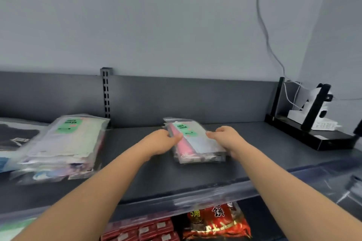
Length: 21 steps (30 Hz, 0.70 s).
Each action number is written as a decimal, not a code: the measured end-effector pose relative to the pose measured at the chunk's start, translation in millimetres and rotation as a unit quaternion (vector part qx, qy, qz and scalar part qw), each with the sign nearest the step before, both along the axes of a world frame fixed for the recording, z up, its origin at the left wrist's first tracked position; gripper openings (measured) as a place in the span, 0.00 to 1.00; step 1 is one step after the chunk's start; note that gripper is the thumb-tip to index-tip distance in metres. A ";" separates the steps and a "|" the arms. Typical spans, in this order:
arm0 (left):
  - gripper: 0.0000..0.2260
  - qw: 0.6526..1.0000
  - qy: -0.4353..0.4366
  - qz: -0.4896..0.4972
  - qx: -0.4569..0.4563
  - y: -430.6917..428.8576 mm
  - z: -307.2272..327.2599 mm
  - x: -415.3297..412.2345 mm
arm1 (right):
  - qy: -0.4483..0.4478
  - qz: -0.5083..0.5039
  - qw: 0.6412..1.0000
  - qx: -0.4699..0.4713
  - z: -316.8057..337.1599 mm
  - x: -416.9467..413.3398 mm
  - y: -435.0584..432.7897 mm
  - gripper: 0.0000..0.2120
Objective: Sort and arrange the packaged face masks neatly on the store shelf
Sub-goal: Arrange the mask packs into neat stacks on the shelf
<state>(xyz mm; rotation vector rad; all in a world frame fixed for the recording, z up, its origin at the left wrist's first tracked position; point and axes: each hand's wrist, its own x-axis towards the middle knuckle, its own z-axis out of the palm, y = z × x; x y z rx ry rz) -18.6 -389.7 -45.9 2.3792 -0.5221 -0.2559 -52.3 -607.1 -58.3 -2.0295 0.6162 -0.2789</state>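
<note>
A small stack of clear-bagged face mask packs [195, 143] with a green label lies on the dark shelf [148, 170], near its middle. My left hand [164, 141] grips the stack's left edge, and my right hand [225, 138] grips its right edge. Both hands curl round the sides of the packs. A taller, untidy pile of face mask packs [64, 146] lies at the left of the same shelf, apart from both hands.
A dark flat package [15, 135] lies at the far left. A black stand with a white device and cables [313, 115] occupies the shelf's right end. Red snack packets [215, 223] fill the shelf below. A slotted upright [106, 92] rises at the back panel.
</note>
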 end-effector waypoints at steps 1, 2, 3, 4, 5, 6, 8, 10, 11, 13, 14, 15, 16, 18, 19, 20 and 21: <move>0.22 0.997 0.050 0.021 -0.052 -11.8 -2.8 3.3 | 0.010 0.012 0.999 0.039 -3.7 2.7 -9.5 0.29; 0.22 0.987 0.098 0.044 -0.117 -22.9 -4.4 7.1 | 0.014 0.026 0.997 0.077 -6.5 5.5 -17.6 0.26; 0.20 0.970 0.143 0.066 -0.183 -32.5 -5.0 10.0 | 0.016 0.033 0.994 0.108 -6.4 6.2 -22.9 0.21; 0.17 0.950 0.180 0.086 -0.241 -40.6 -4.4 11.0 | 0.011 0.036 0.990 0.134 -5.7 7.3 -27.4 0.18; 0.13 0.930 0.208 0.107 -0.285 -47.3 -4.8 13.2 | 0.012 0.040 0.988 0.151 -5.0 8.3 -31.6 0.17; 0.10 0.912 0.227 0.127 -0.316 -53.3 -5.4 14.1 | 0.012 0.044 0.986 0.162 -5.1 10.5 -35.5 0.17; 0.08 0.894 0.243 0.158 -0.343 -61.2 -6.7 15.3 | 0.013 0.049 0.986 0.161 -5.9 13.6 -38.4 0.17; 0.09 0.889 0.247 0.172 -0.345 -67.9 -7.9 17.1 | 0.013 0.050 0.988 0.148 -10.3 18.2 -41.0 0.20; 0.08 0.887 0.250 0.173 -0.348 -69.7 -7.6 17.8 | 0.013 0.053 0.987 0.151 -12.1 20.0 -41.7 0.21; 0.12 0.879 0.260 0.174 -0.360 -73.5 -7.2 19.7 | 0.012 0.055 0.984 0.167 -12.6 21.2 -43.3 0.25; 0.15 0.876 0.264 0.174 -0.364 -75.3 -7.0 20.2 | 0.014 0.060 0.983 0.174 -11.4 21.4 -43.7 0.24; 0.17 0.875 0.267 0.177 -0.362 -77.4 -7.6 20.9 | 0.015 0.068 0.981 0.179 -10.4 21.7 -44.2 0.23; 0.16 0.878 0.264 0.178 -0.356 -80.4 -7.3 20.0 | 0.011 0.076 0.979 0.189 -8.4 21.5 -43.4 0.21; 0.13 0.883 0.246 0.176 -0.359 -86.9 -4.4 19.1 | -0.015 0.084 0.972 0.218 -3.0 20.9 -41.9 0.16; 0.11 0.883 0.234 0.171 -0.369 -89.4 -1.5 19.5 | -0.034 0.089 0.968 0.234 -0.7 20.6 -41.5 0.15; 0.11 0.882 0.221 0.162 -0.382 -90.7 1.8 20.6 | -0.057 0.094 0.962 0.249 1.1 20.3 -41.2 0.14; 0.12 0.880 0.212 0.150 -0.397 -90.7 5.8 21.6 | -0.081 0.102 0.957 0.260 2.5 20.3 -41.1 0.14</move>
